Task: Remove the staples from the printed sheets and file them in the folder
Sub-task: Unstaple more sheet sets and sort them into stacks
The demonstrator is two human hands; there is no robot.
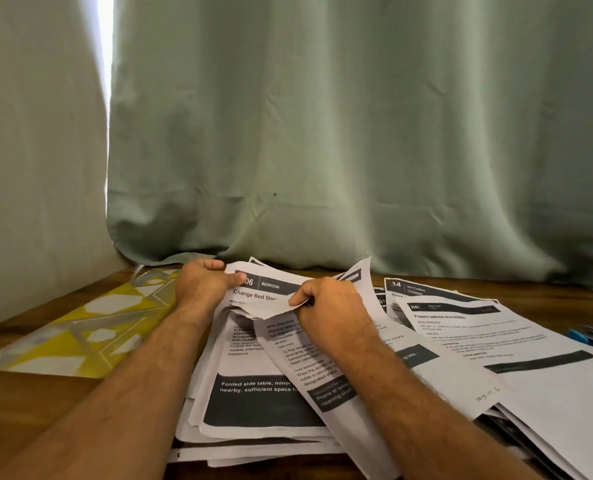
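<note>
nearest me, under both forearms, i see the loose pile of printed sheets (264, 403) spread over the wooden table (28, 403), the lowest pages poking out toward me below the wrists. on top of that pile, between the 2 hands, lies a sheet with a dark band of white text low on the page, and over it a second sheet (288, 362) slants down toward me under the right forearm. my right hand (326, 306) has its fingers curled and pinches the curled-up top edge of that slanting sheet between thumb and fingertips, lifting the corner off the page below. my left hand (203, 285) sits just left of it, fingers bent around the top left corner of the page headed "bedroom" (271, 285), thumb pressing on the header; i cannot tell whether a staple is there. left of the left hand, the yellow and grey patterned folder (91, 327) lies flat on the table, touching the edge of the pile and well clear of the right hand. right of the right hand, more sheets fan out, 1 headed "kitchen" (416, 289), and further right a blue object (579, 336) lies at the table edge beside dark pens, too small to identify. beyond both hands hangs a pale green curtain (357, 133).
</note>
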